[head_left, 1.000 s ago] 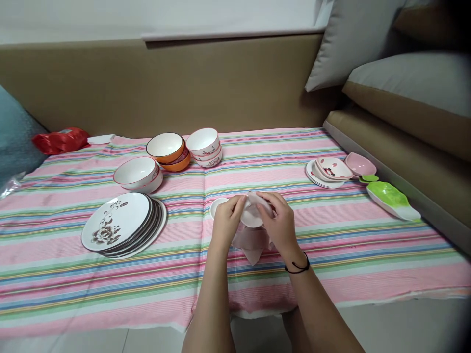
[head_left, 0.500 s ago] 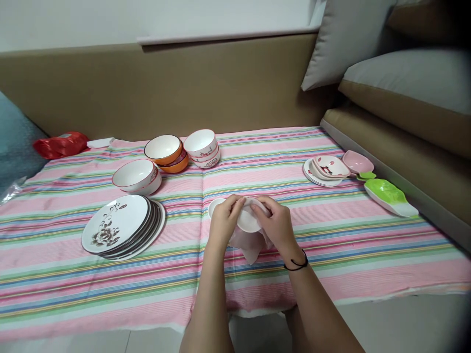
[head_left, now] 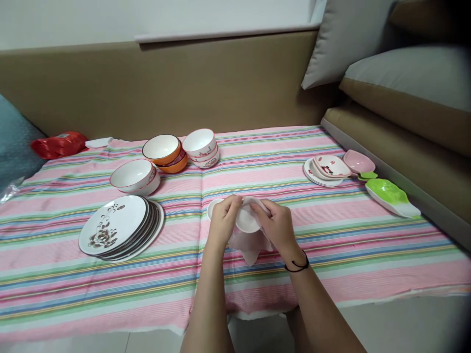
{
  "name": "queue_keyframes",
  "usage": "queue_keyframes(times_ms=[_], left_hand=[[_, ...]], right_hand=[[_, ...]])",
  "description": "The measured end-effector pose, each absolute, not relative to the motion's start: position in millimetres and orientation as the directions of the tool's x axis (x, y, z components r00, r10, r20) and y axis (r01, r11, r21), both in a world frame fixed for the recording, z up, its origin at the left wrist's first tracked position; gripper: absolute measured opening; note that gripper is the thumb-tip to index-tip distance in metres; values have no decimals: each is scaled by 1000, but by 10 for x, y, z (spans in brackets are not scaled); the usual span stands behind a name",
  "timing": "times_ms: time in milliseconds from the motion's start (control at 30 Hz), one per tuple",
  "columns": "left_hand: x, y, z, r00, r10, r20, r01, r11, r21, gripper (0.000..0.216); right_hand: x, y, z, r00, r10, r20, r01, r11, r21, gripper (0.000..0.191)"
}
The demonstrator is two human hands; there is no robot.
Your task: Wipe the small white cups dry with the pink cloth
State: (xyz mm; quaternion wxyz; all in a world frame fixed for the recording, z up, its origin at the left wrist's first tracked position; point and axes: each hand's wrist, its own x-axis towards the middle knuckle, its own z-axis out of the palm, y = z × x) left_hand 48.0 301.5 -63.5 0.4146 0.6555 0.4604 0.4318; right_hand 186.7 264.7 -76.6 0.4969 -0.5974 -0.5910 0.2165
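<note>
Between my two hands is a small round white dish (head_left: 248, 219), tilted so that its inside faces me. A thin pale cloth (head_left: 250, 247) hangs below the dish, and part of it seems wrapped over the far rim. My left hand (head_left: 225, 215) is closed on the dish's left edge, fingers pinched at the rim. Closed on the right edge is my right hand (head_left: 275, 219), its thumb pressed inside the dish with cloth at the fingers. Another small white dish (head_left: 212, 208) lies on the striped cloth, partly hidden behind my left hand.
Stacked flower-patterned plates (head_left: 114, 223) lie at left. Behind them stand white bowls (head_left: 133, 175), orange bowls (head_left: 162, 148) and more white bowls (head_left: 200, 144). At right are small plates (head_left: 312, 176), a bear-patterned dish (head_left: 333, 166), a pink dish (head_left: 358, 161) and a green leaf-shaped dish (head_left: 390, 196).
Both hands stay nearly in place on the dish, with a slight shift of the fingers and cloth at its rim. The whole view has moved a little.
</note>
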Motion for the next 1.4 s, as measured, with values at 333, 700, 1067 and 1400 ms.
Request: queue_keyframes(times_ms=[333,700,1067,1400], left_hand=[[566,2954,-622,337,940,56,119,-102,988,41],[609,2973,-669,123,967,223,237,-247,940,24],[665,2957,-682,1,954,299,385,-276,881,27],[523,2994,-617,271,941,202,332,-288,898,28]], right_hand=[[1931,2670,-791,433,875,215,386,35,-922,26],[1951,2679,-790,374,876,305,536,64,-842,50],[1932,2669,-729,301,906,297,467,131,-874,18],[2029,2648,-803,204,935,291,587,121,-800,41]])
